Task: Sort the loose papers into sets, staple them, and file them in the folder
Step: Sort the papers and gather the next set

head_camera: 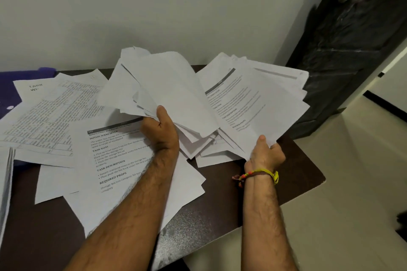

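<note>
The big printed sheet (123, 160) lying on the bench (275, 174) has bold headings: "INITIAL SCENE SETUP", "TASK GOAL", "TASK DESCRIPTION" and "REQUIRED PROPS". The far left sheet (33, 88) shows "TASK". The smaller words are too blurry to read.

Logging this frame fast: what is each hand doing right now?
Left hand: grips a fanned bunch of papers.
Right hand: pinches the corner of printed sheets.

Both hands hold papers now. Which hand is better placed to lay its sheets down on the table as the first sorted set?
Probably the right hand: its fanned sheets hang over a bare part of the table. The left hand grips its bundle above the scattered papers.
</note>
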